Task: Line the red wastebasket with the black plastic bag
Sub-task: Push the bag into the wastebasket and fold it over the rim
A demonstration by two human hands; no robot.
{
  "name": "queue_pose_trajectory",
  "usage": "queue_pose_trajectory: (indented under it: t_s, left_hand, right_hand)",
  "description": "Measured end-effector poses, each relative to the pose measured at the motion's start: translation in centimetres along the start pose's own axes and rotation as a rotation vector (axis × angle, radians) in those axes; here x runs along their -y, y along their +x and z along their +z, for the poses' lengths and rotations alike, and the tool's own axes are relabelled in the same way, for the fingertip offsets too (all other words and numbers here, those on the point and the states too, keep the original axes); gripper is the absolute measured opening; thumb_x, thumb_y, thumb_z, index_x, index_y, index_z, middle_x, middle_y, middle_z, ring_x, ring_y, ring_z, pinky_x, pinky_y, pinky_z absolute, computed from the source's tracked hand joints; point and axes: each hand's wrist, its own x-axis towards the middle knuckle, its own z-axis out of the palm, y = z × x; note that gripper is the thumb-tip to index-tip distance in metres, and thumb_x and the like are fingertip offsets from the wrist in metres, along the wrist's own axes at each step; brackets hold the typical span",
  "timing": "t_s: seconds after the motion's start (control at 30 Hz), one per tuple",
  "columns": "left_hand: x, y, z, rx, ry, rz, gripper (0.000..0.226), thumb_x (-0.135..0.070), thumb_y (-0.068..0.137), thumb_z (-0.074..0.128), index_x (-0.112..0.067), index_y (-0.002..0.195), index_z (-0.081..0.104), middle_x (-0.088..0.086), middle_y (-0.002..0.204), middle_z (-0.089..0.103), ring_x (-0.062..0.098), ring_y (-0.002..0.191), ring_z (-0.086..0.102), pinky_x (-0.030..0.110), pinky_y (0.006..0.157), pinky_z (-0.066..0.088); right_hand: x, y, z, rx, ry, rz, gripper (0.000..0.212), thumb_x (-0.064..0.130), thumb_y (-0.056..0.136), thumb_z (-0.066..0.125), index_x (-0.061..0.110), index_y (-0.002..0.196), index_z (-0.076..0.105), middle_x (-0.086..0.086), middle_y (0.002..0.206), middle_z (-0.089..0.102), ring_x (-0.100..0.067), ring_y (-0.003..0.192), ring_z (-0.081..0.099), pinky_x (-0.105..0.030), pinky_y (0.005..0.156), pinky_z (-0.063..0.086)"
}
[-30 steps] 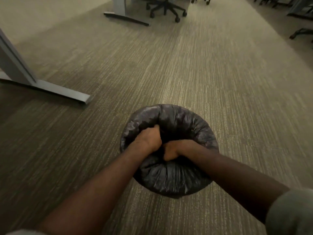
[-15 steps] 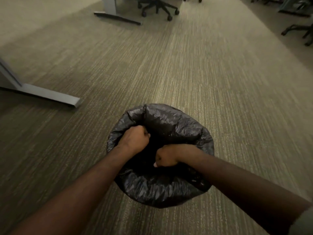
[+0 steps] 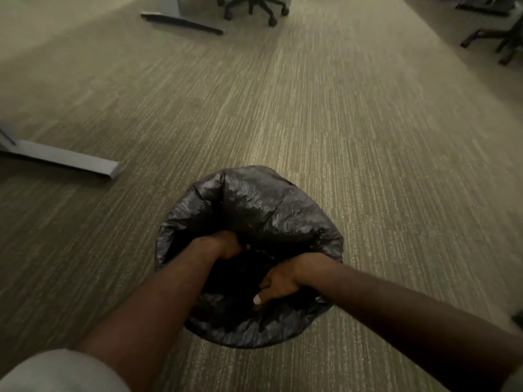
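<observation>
The black plastic bag (image 3: 271, 205) covers a round wastebasket on the carpet, its crinkled film folded over the whole rim. No red of the basket shows; the bag hides it entirely. My left hand (image 3: 223, 244) reaches down into the dark opening on the left side, fingers curled against the film. My right hand (image 3: 278, 284) is inside near the front right, thumb pressing the plastic toward the near wall. Whether either hand pinches the film or only pushes it, I cannot tell.
Striped grey-green carpet (image 3: 339, 123) lies all around. A grey desk foot (image 3: 70, 159) runs along the floor at left. Another desk foot (image 3: 181, 21) and an office chair base (image 3: 254, 7) stand far back; more chair legs (image 3: 498, 41) at top right.
Both fists were together at the centre of the bag's gathered top; they have moved apart and sunk into the opening, which is wider and deeper now. The camera has moved closer.
</observation>
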Motion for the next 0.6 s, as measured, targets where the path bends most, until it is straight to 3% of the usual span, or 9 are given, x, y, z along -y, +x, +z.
queue_pose_trajectory:
  t_s: [0.07,0.13,0.23,0.3,0.33,0.43,0.5,0.6]
  left_hand:
    - [-0.2,0.1,0.0,-0.019,-0.002,0.029,0.049,-0.037,0.097,0.047,-0.015,0.141,0.050,0.015,0.148,0.050,0.031,0.132,0.050,0.036,0.110,0.040]
    - [-0.8,0.0,0.1,-0.026,-0.008,0.034,0.043,-0.030,0.098,0.047,-0.011,0.136,0.053,0.017,0.144,0.053,0.032,0.128,0.054,0.035,0.105,0.042]
    - [-1.6,-0.1,0.2,-0.051,-0.074,0.041,0.038,-0.016,0.099,0.046,-0.001,0.132,0.054,0.021,0.140,0.055,0.035,0.127,0.054,0.038,0.106,0.043]
    - [-1.8,0.0,0.5,-0.093,-0.071,0.079,0.035,-0.015,0.098,0.046,-0.002,0.128,0.057,0.023,0.135,0.058,0.035,0.124,0.056,0.040,0.105,0.044]
    - [-2.0,-0.1,0.6,-0.119,-0.041,0.078,0.035,-0.018,0.096,0.047,-0.005,0.127,0.058,0.021,0.133,0.060,0.034,0.122,0.058,0.040,0.102,0.046]
    - [-2.0,-0.2,0.9,-0.130,0.044,0.061,0.037,-0.026,0.094,0.049,-0.010,0.126,0.059,0.017,0.133,0.061,0.033,0.120,0.060,0.040,0.099,0.048]
    - [-1.9,-0.2,1.0,-0.133,0.082,0.088,0.039,-0.031,0.093,0.052,-0.012,0.125,0.061,0.016,0.132,0.062,0.033,0.118,0.060,0.039,0.098,0.049]
    - [-1.8,-0.3,0.9,-0.159,0.108,0.110,0.041,-0.038,0.091,0.055,-0.012,0.122,0.063,0.015,0.130,0.064,0.033,0.116,0.062,0.038,0.097,0.050]
  right_hand:
    - [-0.2,-0.6,-0.5,-0.068,-0.029,0.007,0.066,0.061,0.095,0.043,0.024,0.150,0.043,-0.007,0.157,0.041,-0.031,0.144,0.037,-0.045,0.118,0.027]
    - [0.0,-1.9,-1.7,-0.278,-0.003,-0.065,0.046,0.044,0.096,0.049,0.027,0.138,0.057,-0.005,0.141,0.059,-0.029,0.128,0.054,-0.041,0.108,0.042]
    - [0.0,-3.7,-2.7,-0.920,-0.213,-0.194,0.022,0.024,0.088,0.050,0.021,0.101,0.068,-0.003,0.099,0.071,-0.028,0.092,0.068,-0.039,0.078,0.055]
    - [-0.3,-4.1,-2.8,-1.321,-0.435,-0.160,0.017,0.021,0.083,0.055,0.016,0.096,0.064,-0.008,0.097,0.066,-0.031,0.093,0.062,-0.045,0.081,0.051]
    - [-0.5,-4.2,-2.9,-1.391,-0.451,-0.075,0.025,0.020,0.083,0.056,0.014,0.106,0.063,-0.011,0.110,0.064,-0.033,0.106,0.059,-0.048,0.092,0.048]
    - [-1.6,-4.0,-3.2,-1.254,-0.244,0.195,0.058,0.032,0.090,0.055,0.019,0.145,0.042,-0.013,0.152,0.040,-0.034,0.138,0.040,-0.052,0.114,0.033]
    - [-2.4,-3.8,-3.6,-1.224,-0.027,0.199,0.062,0.041,0.092,0.054,0.023,0.149,0.035,-0.006,0.152,0.039,-0.030,0.134,0.044,-0.047,0.110,0.040]
    - [-3.7,-3.5,-4.4,-1.313,0.234,0.109,0.056,0.034,0.091,0.059,0.030,0.142,0.037,0.002,0.135,0.052,-0.021,0.115,0.057,-0.038,0.093,0.052]
